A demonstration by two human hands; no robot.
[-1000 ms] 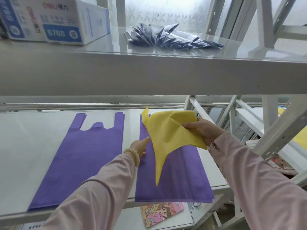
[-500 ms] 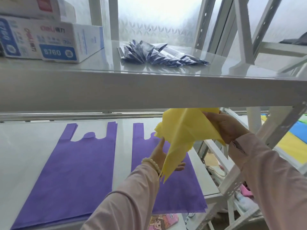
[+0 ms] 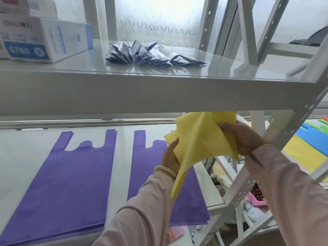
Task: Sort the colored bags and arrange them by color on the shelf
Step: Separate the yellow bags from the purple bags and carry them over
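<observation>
Lifted clear of the purple bags (image 3: pixel 170 189) now, yellow bag (image 3: pixel 200 139) bunched between gripping right hand (image 3: pixel 243 137) and cupping left hand (image 3: pixel 170 157), likely bound elsewhere, away from purple.

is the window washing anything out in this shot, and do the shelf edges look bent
Head view: the frosted window is blown out to near white at the top centre, and it throws a pale sheen on the upper shelf. Same view: the wide lens bows that shelf's front edge and splays the uprights. The yellow bag and both hands stay evenly lit, slightly soft.
</observation>
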